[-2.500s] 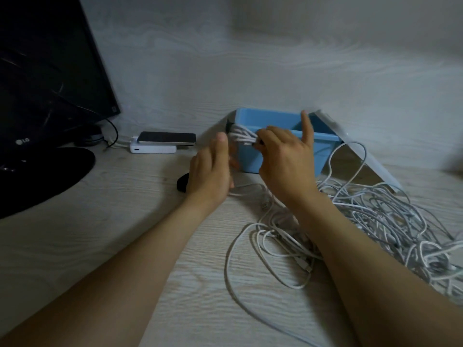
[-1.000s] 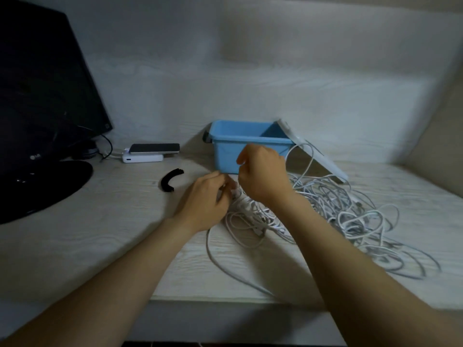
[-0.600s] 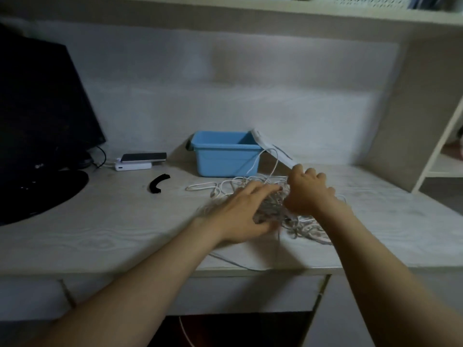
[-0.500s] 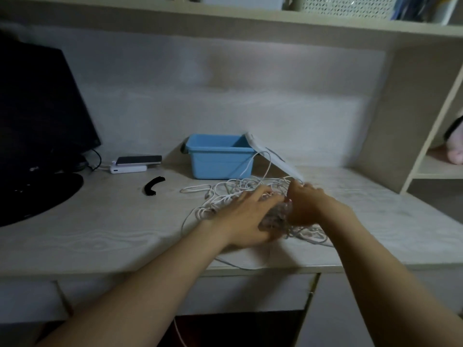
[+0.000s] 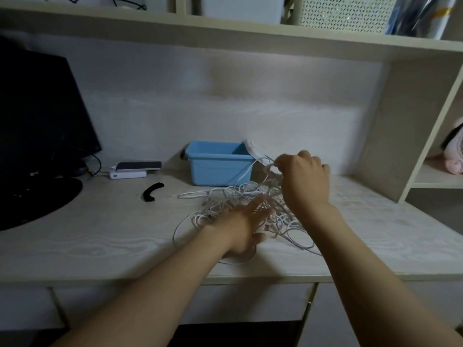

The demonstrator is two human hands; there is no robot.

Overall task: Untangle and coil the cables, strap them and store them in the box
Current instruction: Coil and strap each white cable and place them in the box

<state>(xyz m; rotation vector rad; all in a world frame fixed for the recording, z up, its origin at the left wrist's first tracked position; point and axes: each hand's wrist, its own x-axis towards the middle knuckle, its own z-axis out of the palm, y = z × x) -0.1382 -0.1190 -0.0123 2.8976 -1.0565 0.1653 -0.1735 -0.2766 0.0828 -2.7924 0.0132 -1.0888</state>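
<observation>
The cables (image 5: 226, 196) lie in a white tangle on the desk (image 5: 100, 236), just in front of the open blue box (image 5: 215, 175), with one strand running up against its front wall. The right hand (image 5: 304, 181) is curled round a raised loop and pinches it above the heap. The left hand (image 5: 246, 222) lies over the tangle with fingers stretched out, holding it down and gripping nothing that shows, though it is blurred. The step looks like freeing one cable. To do it well, the left hand should pin the mass while the right lifts slowly and follows the loop toward a plug rather than tugging, which would tighten knots or drag the pile off the edge. The black strap (image 5: 153, 192) sits to the left, ready for the coil. Half a second ago both hands were low in the heap; now the right has risen with its loop. Earlier still, both hands were up at the box rim with a small bundle — they are now back at the pile.
</observation>
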